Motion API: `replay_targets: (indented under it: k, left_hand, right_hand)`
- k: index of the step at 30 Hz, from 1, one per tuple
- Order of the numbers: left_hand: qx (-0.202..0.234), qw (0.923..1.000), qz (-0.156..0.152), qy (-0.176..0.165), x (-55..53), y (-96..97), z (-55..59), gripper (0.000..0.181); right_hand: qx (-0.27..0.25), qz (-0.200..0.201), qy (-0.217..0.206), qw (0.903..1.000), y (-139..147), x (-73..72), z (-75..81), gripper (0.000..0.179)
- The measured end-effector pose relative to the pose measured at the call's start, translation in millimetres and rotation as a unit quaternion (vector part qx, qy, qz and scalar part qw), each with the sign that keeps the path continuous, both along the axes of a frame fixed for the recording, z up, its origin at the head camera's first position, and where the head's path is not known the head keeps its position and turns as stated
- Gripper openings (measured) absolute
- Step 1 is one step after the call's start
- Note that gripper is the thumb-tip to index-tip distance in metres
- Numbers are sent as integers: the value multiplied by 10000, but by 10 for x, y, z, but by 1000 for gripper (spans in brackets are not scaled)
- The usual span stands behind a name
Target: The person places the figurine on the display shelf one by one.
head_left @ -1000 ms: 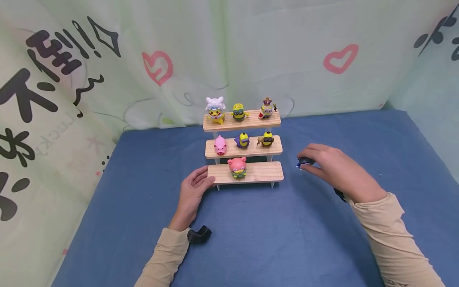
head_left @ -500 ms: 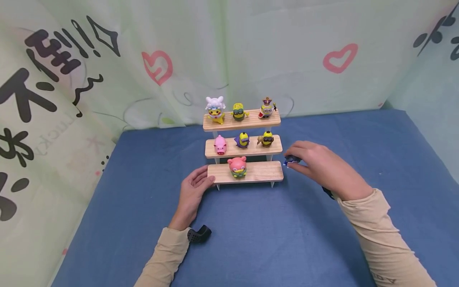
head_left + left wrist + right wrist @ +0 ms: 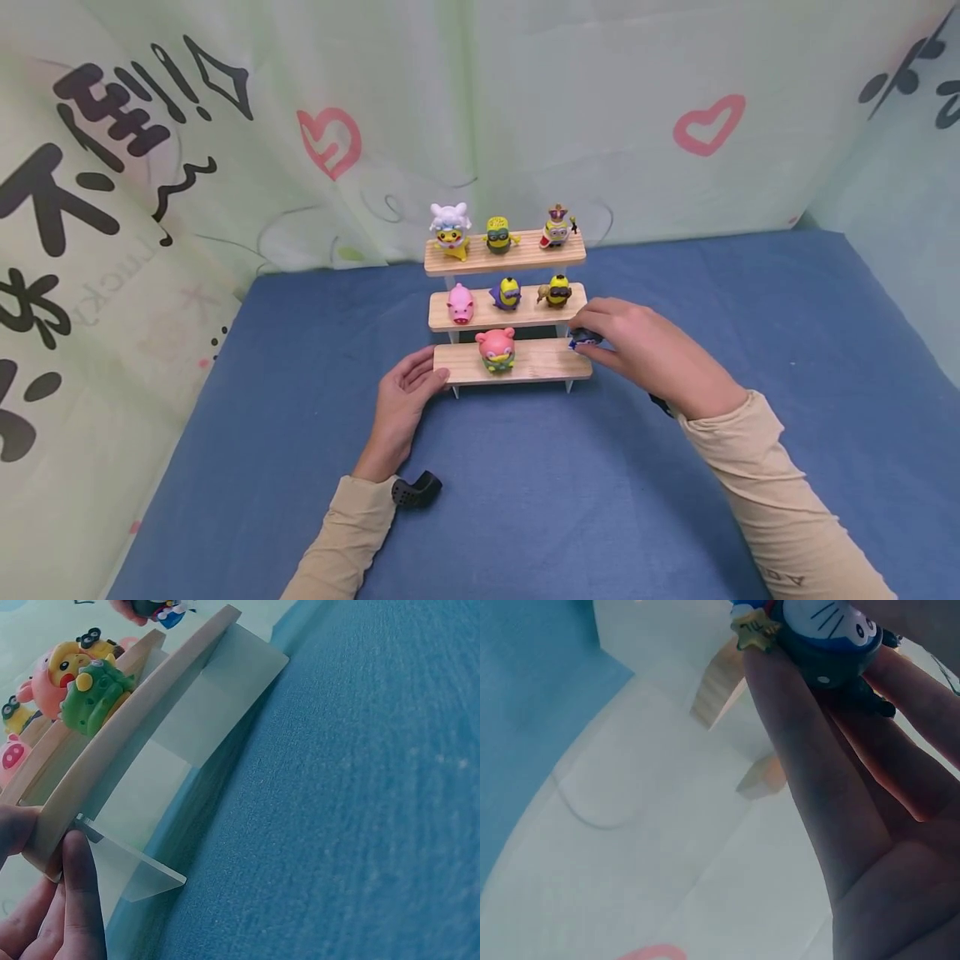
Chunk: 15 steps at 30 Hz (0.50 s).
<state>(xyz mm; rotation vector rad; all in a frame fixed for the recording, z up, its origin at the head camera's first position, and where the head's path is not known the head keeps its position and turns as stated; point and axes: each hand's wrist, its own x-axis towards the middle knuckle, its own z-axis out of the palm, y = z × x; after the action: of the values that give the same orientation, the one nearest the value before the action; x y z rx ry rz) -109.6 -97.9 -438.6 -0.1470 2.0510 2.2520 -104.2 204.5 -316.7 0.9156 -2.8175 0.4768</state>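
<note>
A three-tier wooden display stand [image 3: 540, 362] with clear supports stands on the blue cloth. My left hand [image 3: 401, 404] grips the left end of its bottom shelf; in the left wrist view the thumb lies on the board and fingers are beneath. At the shelf's right end, my right hand [image 3: 656, 354] pinches a blue cat figurine [image 3: 583, 338] with a dark hat, white whiskered face and gold star [image 3: 756, 630]. Whether its base touches the board cannot be seen. A pink-hooded figurine [image 3: 497, 350] in green sits left of centre on that same shelf.
On the middle shelf are a pink pig [image 3: 461, 304] and two yellow minion figurines [image 3: 509, 293]. The top shelf carries a white-hatted yellow figurine [image 3: 450, 231], a minion [image 3: 498, 235] and a crowned minion [image 3: 557, 227]. A printed curtain [image 3: 570, 100] hangs behind.
My right hand has moved left with the cat figurine, from beside the stand to the right end of the bottom shelf. The left hand stays in place on the shelf.
</note>
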Motion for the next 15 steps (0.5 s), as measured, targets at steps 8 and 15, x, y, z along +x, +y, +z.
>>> replay_targets:
  k: [8, 15]
  left_hand:
    - [7, 10000, 18, -17, 0, -4, -10, 48]
    - [36, 10000, -14, -7, 2, -9, 0, 48]
  right_hand:
    - [42, 57, -101, 9999, -117, -37, -21, 22]
    - [23, 135, -183, 9997, -193, -70, -58, 21]
